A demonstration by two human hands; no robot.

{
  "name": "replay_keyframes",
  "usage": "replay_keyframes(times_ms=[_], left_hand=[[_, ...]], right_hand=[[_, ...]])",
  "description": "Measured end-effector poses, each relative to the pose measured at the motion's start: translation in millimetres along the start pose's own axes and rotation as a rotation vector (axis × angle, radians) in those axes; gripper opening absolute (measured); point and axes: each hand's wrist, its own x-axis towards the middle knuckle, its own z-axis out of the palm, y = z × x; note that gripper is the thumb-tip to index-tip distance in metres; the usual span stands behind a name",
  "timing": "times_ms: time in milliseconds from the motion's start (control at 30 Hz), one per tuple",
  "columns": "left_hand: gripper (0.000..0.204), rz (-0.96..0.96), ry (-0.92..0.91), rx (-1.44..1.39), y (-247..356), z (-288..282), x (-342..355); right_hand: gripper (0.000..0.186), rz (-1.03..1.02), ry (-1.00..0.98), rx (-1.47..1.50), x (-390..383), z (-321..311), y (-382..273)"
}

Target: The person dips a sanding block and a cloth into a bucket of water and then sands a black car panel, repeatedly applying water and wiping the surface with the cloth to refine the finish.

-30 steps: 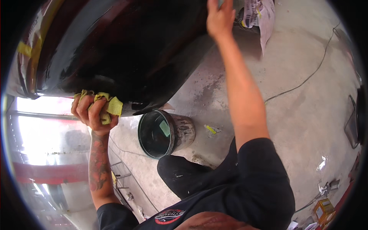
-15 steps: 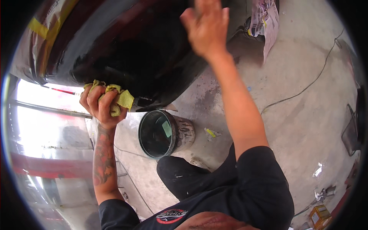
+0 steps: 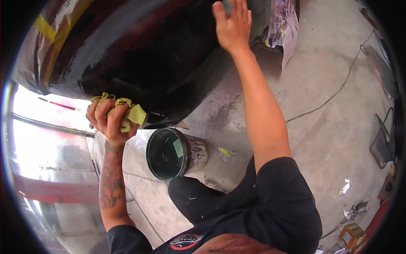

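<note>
A glossy dark car body panel (image 3: 156, 55) spans the upper left, near a paint-stained bucket (image 3: 197, 153) on the floor; the right hand (image 3: 235, 29) is over the panel, thumb apart, its grip impossible to tell; the left hand (image 3: 111, 122) has fingers clamped on a crumpled yellow-green cloth (image 3: 136, 114) at the panel's lower edge

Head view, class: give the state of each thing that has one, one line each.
Yellow-green cloth: bunched
Left hand: grip closed on cloth
Right hand: thumb spread, grip unclear
Dark panel: glossy
Left masking paper: taped
Bucket: open-topped, stained outside
Cable: trailing loose
</note>
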Motion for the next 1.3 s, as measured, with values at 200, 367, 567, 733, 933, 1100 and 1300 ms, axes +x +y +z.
replay_keyframes(times_ms=[200,367,567,733,933,1100,1300], left_hand=[[0.04,-0.001,-0.017,0.028,-2,-4,-2],[0.04,0.005,-0.019,0.027,-1,-2,-4],[0.041,0.035,-0.049,0.07,-9,-5,-10],[0.043,0.013,-0.01,0.01,-3,2,-1],[0.043,0.015,-0.026,0.008,-4,-3,-4],[0.042,0.015,-0.032,0.013,-3,-2,-2],[0.044,0.016,-0.018,-0.007,-4,1,-2]], right_hand=[[0.082,-0.266,-0.001,0.044,-74,21,-44],[0.072,-0.024,0.025,-0.023,12,6,33],[0.076,0.084,0.109,0.188,15,27,75],[0.078,0.134,0.094,0.242,-46,38,107],[0.072,0.098,0.121,0.02,78,19,69],[0.073,-0.048,0.122,0.137,-17,29,79],[0.072,0.092,0.108,0.03,85,17,90]])
